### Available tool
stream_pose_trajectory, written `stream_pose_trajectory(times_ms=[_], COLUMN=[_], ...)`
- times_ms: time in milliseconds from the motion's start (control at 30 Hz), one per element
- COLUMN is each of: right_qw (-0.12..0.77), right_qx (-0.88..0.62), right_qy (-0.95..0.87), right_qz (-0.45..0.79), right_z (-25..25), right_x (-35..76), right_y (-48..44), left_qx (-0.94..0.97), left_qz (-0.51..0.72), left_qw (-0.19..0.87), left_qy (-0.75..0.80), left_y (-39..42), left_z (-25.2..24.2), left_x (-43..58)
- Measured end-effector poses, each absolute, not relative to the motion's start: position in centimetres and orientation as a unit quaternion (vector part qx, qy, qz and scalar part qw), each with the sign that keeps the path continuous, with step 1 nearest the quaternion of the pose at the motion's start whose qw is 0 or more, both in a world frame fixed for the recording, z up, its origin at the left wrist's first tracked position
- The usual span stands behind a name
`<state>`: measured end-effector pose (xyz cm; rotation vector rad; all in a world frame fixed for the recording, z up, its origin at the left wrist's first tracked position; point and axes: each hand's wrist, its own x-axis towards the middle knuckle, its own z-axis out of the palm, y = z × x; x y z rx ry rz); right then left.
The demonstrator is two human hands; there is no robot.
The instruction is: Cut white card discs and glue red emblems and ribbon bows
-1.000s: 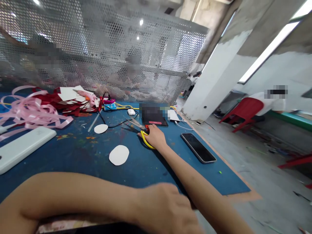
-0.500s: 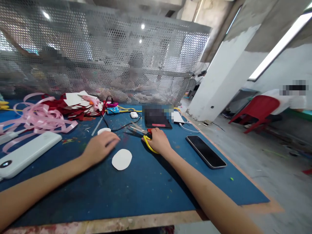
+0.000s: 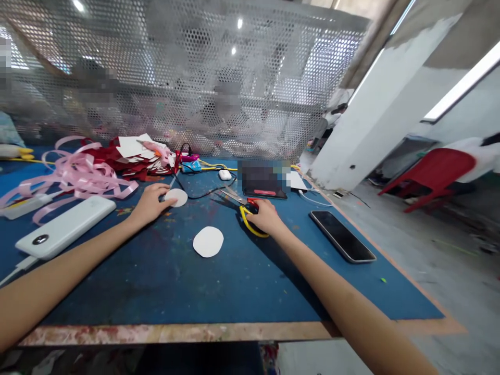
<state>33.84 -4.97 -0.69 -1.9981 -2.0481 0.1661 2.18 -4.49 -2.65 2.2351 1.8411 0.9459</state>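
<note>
On the blue worktop our left hand, fingers spread, touches the farther white paper oval; our right hand clasps yellow-handled scissors.

text: none readable | power bank display: too small | tablet screen: blurred out

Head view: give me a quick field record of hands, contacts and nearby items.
left hand: open, fingertips on the far white oval
right hand: closed over the yellow handles of the scissors
scissors: flat on the blue mat, blades pointing away from the person
near white oval: lies free between the hands
phone: screen dark, to the right of the right hand
power bank: white, to the left of the left arm
pink ribbon: loose heap, far left
backdrop: perforated screen
</note>
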Motion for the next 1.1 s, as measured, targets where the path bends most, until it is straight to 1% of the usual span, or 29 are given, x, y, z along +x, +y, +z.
stream_pose_trajectory(times_ms=[67,133,200,233,300,367,467,567,633,667,800,867,967,1100], right_qw=[0.151,0.164,0.174,0.177,0.18,0.182,0.186,0.189,0.201,0.215,0.303,0.337,0.349,0.28], right_qx=[-0.692,-0.688,-0.681,-0.678,-0.672,-0.666,-0.659,-0.657,-0.652,-0.643,-0.549,-0.491,-0.427,-0.399], right_qy=[-0.704,-0.705,-0.71,-0.713,-0.718,-0.722,-0.728,-0.729,-0.731,-0.735,-0.778,-0.803,-0.831,-0.831], right_qz=[0.055,0.048,0.041,0.039,0.036,0.034,0.033,0.034,0.022,0.009,-0.048,-0.034,0.075,0.267], right_z=[-0.8,-1.0,-1.1,-1.2,-1.3,-1.4,-1.5,-1.6,-1.5,-1.3,-0.4,0.1,0.3,-0.4], right_x=[33.7,33.5,33.3,33.2,33.1,33.1,33.2,33.2,33.1,33.0,32.2,31.5,30.4,29.3], right_y=[-5.0,-5.2,-5.4,-5.5,-5.6,-5.6,-5.6,-5.6,-5.9,-6.1,-7.4,-8.3,-9.5,-10.5], left_qx=[0.703,0.687,0.686,0.689,0.7,0.724,0.771,0.812,0.825,0.828,0.822,0.798,0.732,0.64], left_qz=[0.357,0.388,0.38,0.363,0.314,0.265,0.223,0.237,0.253,0.255,0.27,0.297,0.341,0.432], left_qw=[0.102,0.211,0.338,0.385,0.424,0.404,0.303,0.191,0.152,0.148,0.201,0.248,0.341,0.412], left_qy=[0.606,0.577,0.521,0.495,0.481,0.492,0.513,0.498,0.483,0.477,0.458,0.461,0.481,0.484], left_y=[-5.9,-7.5,-9.1,-9.8,-10.7,-11.2,-11.2,-11.1,-11.0,-10.9,-11.0,-11.1,-11.4,-11.7], left_z=[-1.8,-1.3,-1.1,-1.1,-1.1,-1.1,-1.4,-2.1,-2.6,-2.8,-3.0,-2.8,-2.4,-2.2], left_x=[3.3,5.1,7.0,7.9,9.2,9.8,10.0,9.9,10.0,10.0,10.2,10.3,10.3,10.5])
